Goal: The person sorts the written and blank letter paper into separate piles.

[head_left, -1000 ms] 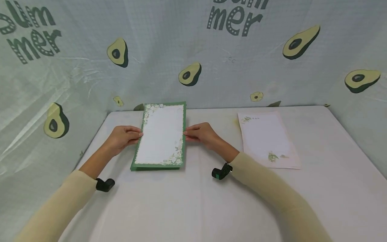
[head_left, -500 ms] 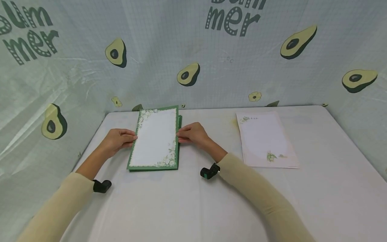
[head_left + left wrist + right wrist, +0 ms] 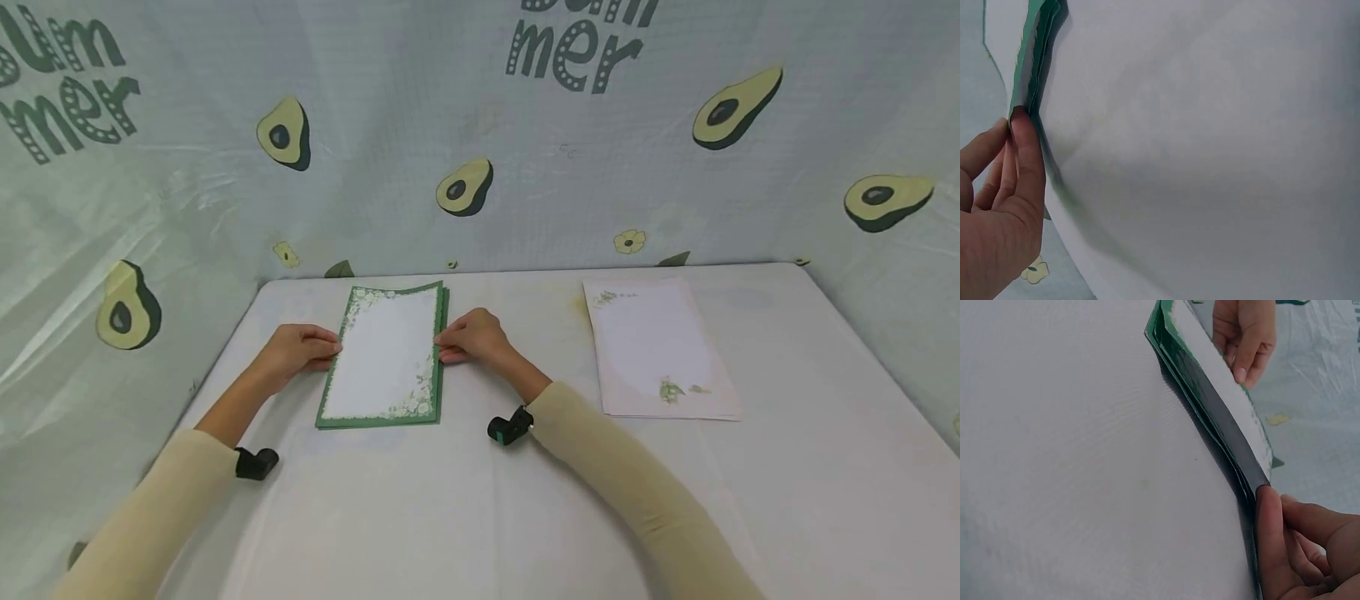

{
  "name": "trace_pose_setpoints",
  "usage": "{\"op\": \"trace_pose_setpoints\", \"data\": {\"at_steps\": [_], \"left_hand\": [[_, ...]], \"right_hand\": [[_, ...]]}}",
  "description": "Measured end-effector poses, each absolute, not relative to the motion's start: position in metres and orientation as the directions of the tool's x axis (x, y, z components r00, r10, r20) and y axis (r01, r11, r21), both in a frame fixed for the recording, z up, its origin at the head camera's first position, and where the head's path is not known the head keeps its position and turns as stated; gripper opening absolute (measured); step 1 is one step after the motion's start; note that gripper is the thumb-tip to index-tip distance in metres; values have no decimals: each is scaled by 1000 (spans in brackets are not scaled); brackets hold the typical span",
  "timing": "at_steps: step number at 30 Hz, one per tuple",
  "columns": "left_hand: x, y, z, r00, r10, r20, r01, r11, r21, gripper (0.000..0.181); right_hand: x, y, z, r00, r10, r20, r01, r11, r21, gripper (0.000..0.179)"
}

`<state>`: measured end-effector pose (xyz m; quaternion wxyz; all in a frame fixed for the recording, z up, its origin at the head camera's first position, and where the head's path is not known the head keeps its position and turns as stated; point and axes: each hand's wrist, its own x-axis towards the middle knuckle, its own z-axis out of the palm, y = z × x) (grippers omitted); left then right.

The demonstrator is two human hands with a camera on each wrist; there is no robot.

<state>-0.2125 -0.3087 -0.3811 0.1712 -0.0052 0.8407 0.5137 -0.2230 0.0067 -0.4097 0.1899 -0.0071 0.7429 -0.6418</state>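
Observation:
A sheet of paper (image 3: 382,354) with a green border and white flowers lies over more green-edged sheets (image 3: 445,308) at the left of the table. My left hand (image 3: 300,354) pinches its left edge between thumb and fingers. On the opposite edge, my right hand (image 3: 474,337) pinches the same sheet. Both wrist views show the top sheet (image 3: 1022,69) bowed up at its edges, with the other green sheets (image 3: 1194,403) just beneath. In the right wrist view the thumb is above the edge and the forefinger below.
To the right lies a stack of pale pink paper (image 3: 660,350) with small plant prints. Both rest on a white-covered table (image 3: 465,517). Behind it hangs a pale curtain (image 3: 375,100) with avocado prints. A small black camera is strapped to each wrist.
Both hands have shifted left with the green-bordered sheet. Its far end has come down toward the sheets beneath, and its edges now nearly line up with theirs.

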Motion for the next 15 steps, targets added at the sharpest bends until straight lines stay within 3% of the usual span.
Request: {"op": "trace_pose_setpoints", "data": {"at_steps": [7,15], "left_hand": [[-204,-303,-380,-953,111,-280,-192,494,848,38],[-199,-292,-377,-968,30,-248,-179,611,771,36]], "right_hand": [[-220,6,-409,-914,-266,-306,253,215,-943,15],[-219,7,-409,-905,-292,-308,245,232,-941,14]]}}
